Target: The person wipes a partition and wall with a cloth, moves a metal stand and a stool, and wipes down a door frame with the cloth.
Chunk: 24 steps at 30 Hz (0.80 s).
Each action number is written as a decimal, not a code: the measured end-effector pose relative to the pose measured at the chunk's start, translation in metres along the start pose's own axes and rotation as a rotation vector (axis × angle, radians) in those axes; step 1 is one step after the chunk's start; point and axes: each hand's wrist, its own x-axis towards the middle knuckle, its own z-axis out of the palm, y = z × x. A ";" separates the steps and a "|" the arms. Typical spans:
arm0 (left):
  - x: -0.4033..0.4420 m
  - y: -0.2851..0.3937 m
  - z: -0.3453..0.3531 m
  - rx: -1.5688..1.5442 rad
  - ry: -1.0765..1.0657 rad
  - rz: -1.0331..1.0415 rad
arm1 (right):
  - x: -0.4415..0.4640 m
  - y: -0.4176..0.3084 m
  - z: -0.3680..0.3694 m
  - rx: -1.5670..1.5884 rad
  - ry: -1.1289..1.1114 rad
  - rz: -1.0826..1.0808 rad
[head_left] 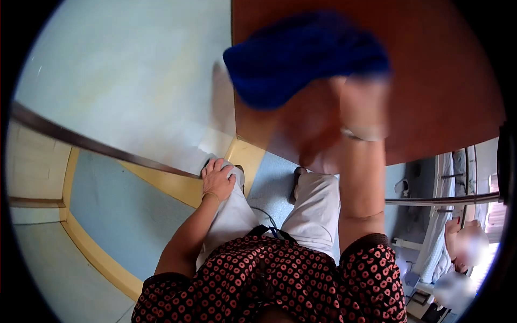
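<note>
A dark blue cloth [304, 56] lies against a reddish-brown panel [441, 102], its left end reaching over the edge onto the pale wall [134, 70]. My right hand [363, 102], smeared by motion, is pressed to the cloth's lower right part and holds it; a band circles the wrist. Lower down on the left, my left hand [217, 177] rests near my left knee with its fingers spread, beside the end of a dark rail [107, 148]. Nothing shows in it.
Blue floor [129, 199] with yellow edging [102, 264] lies at the lower left. A dark cable [264, 211] runs between my legs. On the right, beyond the panel, are shelves or bed frames and people, partly blurred [466, 242].
</note>
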 end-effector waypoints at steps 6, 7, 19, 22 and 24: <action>-0.002 -0.002 -0.001 -0.008 0.003 0.015 | 0.105 -0.005 0.001 -0.535 0.353 -0.455; -0.002 -0.003 0.000 -0.002 0.016 0.028 | 0.125 0.003 0.013 -0.608 0.424 -0.455; -0.005 0.000 -0.020 -0.062 -0.008 0.003 | 0.059 -0.009 0.129 -0.287 -0.052 -0.390; -0.004 0.006 -0.027 -0.059 0.000 0.010 | 0.012 -0.002 0.161 -0.210 -0.090 -0.359; -0.005 0.007 -0.027 -0.047 0.001 0.009 | -0.004 0.012 0.178 0.170 -0.446 0.192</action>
